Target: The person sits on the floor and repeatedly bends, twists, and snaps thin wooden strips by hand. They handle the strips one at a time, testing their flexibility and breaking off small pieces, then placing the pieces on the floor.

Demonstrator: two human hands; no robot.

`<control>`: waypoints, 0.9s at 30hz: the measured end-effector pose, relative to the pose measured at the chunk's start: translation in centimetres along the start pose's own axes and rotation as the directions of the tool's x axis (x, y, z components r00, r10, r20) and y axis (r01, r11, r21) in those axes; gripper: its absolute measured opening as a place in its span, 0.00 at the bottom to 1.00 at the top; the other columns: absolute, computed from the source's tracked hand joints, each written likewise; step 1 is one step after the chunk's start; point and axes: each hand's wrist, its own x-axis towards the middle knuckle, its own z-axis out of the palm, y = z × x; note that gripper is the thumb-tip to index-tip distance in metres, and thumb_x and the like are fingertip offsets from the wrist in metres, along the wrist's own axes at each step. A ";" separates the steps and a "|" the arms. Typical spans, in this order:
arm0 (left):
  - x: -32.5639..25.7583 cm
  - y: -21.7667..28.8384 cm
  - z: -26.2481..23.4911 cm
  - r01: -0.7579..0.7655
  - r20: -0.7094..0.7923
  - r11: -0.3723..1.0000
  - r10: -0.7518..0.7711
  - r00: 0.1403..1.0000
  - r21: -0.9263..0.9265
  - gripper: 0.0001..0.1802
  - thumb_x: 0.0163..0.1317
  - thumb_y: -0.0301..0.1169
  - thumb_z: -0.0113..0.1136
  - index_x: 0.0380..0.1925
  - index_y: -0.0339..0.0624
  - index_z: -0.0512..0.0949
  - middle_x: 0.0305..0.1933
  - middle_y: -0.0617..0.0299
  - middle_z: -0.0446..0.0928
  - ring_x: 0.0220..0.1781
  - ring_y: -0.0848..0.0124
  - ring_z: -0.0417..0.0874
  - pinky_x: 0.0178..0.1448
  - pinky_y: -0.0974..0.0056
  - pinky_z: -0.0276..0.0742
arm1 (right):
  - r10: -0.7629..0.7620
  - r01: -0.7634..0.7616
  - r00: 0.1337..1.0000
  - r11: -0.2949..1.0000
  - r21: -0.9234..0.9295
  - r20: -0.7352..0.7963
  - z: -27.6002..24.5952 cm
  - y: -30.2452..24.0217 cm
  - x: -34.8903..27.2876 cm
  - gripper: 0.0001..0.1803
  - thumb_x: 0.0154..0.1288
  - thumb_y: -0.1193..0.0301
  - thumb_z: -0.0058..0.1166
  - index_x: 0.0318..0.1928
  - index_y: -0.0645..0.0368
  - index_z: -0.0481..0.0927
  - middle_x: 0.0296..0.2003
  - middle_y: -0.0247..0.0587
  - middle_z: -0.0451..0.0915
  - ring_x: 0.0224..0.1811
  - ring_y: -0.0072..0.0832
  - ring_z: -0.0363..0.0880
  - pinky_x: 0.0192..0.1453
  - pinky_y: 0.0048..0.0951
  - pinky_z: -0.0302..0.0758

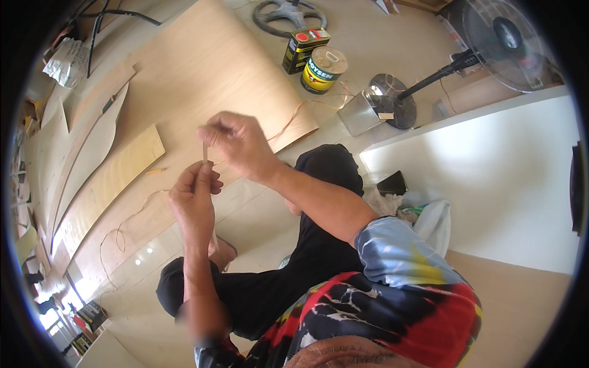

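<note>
head | left fisheye, head-worn | faces down | near left hand (193,189), right hand (240,142)

Left hand (193,189) and right hand (238,146), left of centre, pinch a strip (205,153); brown sheet (202,67), upper left; fan (504,38), upper right.

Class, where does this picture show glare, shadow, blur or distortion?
Head view: bright glare spots on the glossy floor; head view: grey shadow across the white panel; head view: left forearm partly blurred, left hand clearer; head view: fisheye bending, dark rounded border.
</note>
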 end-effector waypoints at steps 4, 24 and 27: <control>-0.5 0.0 0.4 -0.016 0.113 1.000 0.014 0.993 0.011 0.14 0.73 0.33 0.60 0.45 0.31 0.83 0.30 0.63 0.80 0.31 0.77 0.79 0.37 0.70 0.77 | -0.049 0.081 0.984 0.980 0.180 -0.172 -2.5 0.1 1.8 0.12 0.73 0.65 0.61 0.36 0.61 0.82 0.31 0.30 0.80 0.34 0.17 0.76 0.43 0.24 0.76; 1.0 -1.6 -0.8 0.003 0.038 0.989 0.002 0.999 -0.145 0.12 0.74 0.30 0.57 0.48 0.34 0.82 0.32 0.64 0.80 0.29 0.79 0.79 0.32 0.73 0.76 | -0.001 0.033 0.991 0.971 -0.237 0.135 0.3 -0.1 -0.6 0.10 0.70 0.69 0.62 0.41 0.66 0.85 0.35 0.35 0.83 0.35 0.17 0.77 0.40 0.22 0.74; 0.9 -1.8 -0.4 0.018 0.044 0.983 -0.010 0.999 -0.183 0.12 0.74 0.32 0.57 0.48 0.34 0.82 0.32 0.64 0.81 0.30 0.78 0.79 0.33 0.71 0.77 | -0.014 0.043 0.989 0.980 -0.195 0.146 0.7 0.1 -1.0 0.11 0.70 0.69 0.61 0.38 0.68 0.84 0.34 0.37 0.81 0.33 0.19 0.77 0.38 0.23 0.74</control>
